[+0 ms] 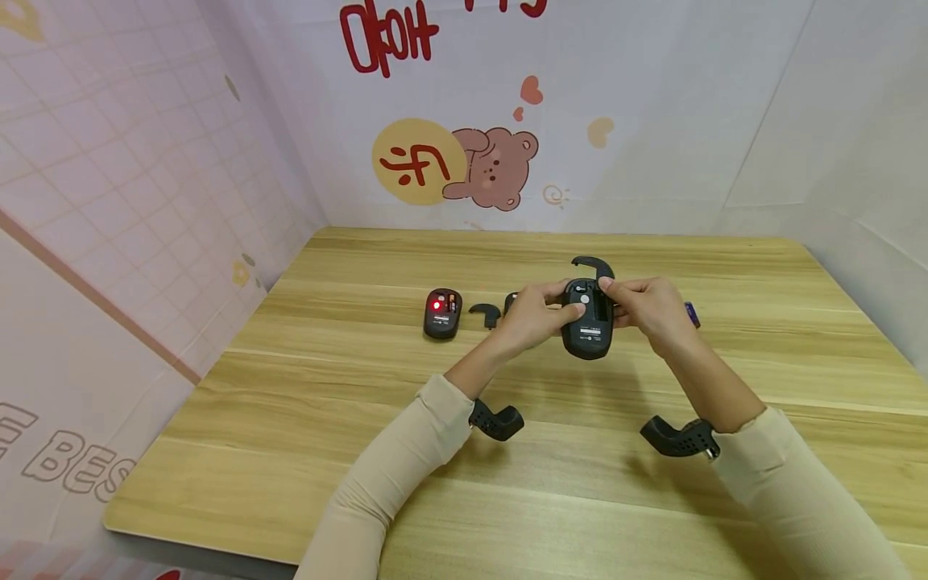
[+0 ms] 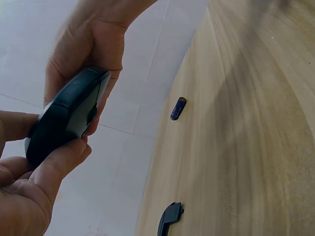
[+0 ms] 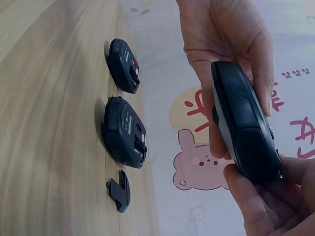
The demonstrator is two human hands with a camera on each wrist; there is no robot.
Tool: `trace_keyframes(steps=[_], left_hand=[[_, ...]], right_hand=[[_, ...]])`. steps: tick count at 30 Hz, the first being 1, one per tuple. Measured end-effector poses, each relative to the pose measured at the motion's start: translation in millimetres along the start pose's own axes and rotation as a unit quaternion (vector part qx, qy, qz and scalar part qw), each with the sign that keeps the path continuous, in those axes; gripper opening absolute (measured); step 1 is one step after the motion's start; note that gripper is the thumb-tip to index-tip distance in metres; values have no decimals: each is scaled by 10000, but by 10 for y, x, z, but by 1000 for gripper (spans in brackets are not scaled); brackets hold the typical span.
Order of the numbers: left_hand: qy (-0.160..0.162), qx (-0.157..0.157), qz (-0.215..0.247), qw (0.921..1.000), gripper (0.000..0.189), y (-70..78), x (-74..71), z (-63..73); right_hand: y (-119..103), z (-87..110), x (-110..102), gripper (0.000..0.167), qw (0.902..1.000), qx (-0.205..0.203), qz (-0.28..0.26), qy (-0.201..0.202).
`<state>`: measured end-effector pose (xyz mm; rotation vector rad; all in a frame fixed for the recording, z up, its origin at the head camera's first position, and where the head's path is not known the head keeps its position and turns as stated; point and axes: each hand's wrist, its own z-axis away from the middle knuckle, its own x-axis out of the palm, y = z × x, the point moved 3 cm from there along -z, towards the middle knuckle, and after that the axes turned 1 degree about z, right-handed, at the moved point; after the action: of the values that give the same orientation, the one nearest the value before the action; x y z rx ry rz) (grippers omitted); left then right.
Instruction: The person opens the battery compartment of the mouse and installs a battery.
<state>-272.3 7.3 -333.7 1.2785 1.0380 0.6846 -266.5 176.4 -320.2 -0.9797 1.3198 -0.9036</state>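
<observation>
Both hands hold a black computer mouse (image 1: 587, 342) over the table, its underside toward the head camera. A dark, open battery slot shows along its right side. My left hand (image 1: 532, 318) grips the left side, thumb lying across the underside. On the other side, my right hand (image 1: 648, 310) pinches the upper right edge with the thumb, its other fingers behind the mouse. Seen from the left wrist, the mouse (image 2: 64, 115) is edge-on between the two hands. Behind it on the table lies a curved black battery cover (image 3: 119, 191).
To the left lies an upturned mouse (image 1: 441, 314) with a red light, and another cover (image 1: 486, 312) beside it. A further upturned mouse (image 3: 125, 132) is mostly hidden by the left hand in the head view. A blue battery (image 1: 692, 314) lies at the right on the wooden table (image 1: 348, 387).
</observation>
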Motion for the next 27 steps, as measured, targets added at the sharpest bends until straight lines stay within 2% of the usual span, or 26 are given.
trace_keyframes(steps=[7,12,16,20,23,27], left_hand=[[25,-9,172,9998,54,-22,33,10],[-11,10,255,9997,53,-37,41,0],[-16,19,254,9997,52,-58,42,-7],[18,-11,251,9997,52,-67,44,-6],[57,-36,277,9996,52,-61,39,-7],[233,-123,247,9993,51,-63,5,-26]], right_hand=[[12,-4,-12,52,9997,-36,8,234],[18,-8,-16,52,9980,-65,162,611],[15,-10,-18,45,9954,-145,239,916],[-1,-12,-38,42,9947,-151,346,952],[-32,-11,-66,38,9952,-132,235,941],[-71,-18,-151,24,9941,-177,-94,1069]])
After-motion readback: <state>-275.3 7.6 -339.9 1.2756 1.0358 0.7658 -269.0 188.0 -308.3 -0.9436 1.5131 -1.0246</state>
